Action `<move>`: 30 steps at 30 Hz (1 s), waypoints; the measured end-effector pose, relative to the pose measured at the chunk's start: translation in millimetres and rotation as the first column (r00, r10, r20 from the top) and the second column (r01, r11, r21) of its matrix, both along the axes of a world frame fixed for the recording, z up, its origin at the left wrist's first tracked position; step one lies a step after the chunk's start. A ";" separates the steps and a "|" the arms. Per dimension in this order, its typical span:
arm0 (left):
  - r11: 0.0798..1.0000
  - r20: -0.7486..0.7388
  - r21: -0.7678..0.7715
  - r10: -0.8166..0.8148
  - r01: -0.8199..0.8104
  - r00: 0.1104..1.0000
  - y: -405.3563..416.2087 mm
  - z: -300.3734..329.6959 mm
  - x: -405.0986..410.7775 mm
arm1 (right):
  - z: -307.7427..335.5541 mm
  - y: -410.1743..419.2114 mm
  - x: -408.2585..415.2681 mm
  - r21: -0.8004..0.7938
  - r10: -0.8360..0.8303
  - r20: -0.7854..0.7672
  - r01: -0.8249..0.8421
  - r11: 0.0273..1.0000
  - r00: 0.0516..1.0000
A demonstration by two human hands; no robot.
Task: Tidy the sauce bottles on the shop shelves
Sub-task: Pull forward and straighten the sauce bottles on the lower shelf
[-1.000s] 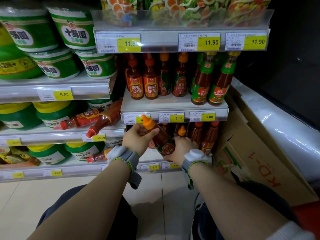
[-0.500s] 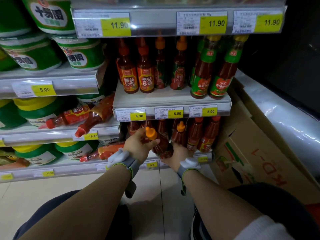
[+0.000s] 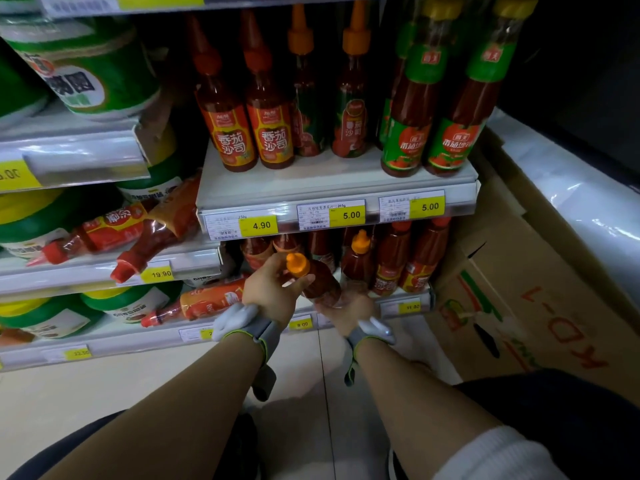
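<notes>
I hold one orange-capped sauce bottle point(image 3: 317, 282) tilted in front of the lower shelf point(image 3: 408, 308). My left hand point(image 3: 273, 289) grips its neck just under the cap. My right hand point(image 3: 349, 311) cups its base from below. Behind it stand several red sauce bottles point(image 3: 393, 261) upright on that shelf. On the shelf above point(image 3: 332, 188) a row of upright sauce bottles point(image 3: 266, 133) stands over the price tags. To the left, two red bottles point(image 3: 152, 233) lie on their sides, and another fallen bottle point(image 3: 211, 301) lies on the shelf below them.
Green and yellow tubs point(image 3: 90, 74) fill the left shelves. Cardboard boxes point(image 3: 512, 306) lean against the shelf end on the right. Pale floor tiles point(image 3: 138, 382) lie below, and my knees show at the bottom edge.
Both hands have carried the orange-capped bottle down and inward, from in front of the price rail to the lower shelf's mouth. My head has moved closer to the shelves.
</notes>
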State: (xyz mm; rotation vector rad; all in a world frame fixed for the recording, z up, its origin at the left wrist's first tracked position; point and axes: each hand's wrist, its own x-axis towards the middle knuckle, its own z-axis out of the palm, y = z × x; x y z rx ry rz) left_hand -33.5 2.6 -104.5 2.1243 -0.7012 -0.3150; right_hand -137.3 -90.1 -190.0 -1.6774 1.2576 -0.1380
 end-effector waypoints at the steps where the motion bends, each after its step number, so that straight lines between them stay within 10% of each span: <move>1: 1.000 -0.004 0.008 0.004 -0.004 1.000 -2.9 -4.5 1.4 | -5.3 -0.9 3.1 0.032 -0.010 0.015 0.010 0.999 1.000; 30: 1.000 -0.084 0.023 -0.009 0.011 0.996 -45.2 -58.9 16.7 | -64.0 -10.6 22.4 -0.027 -0.045 -0.076 0.044 0.999 0.996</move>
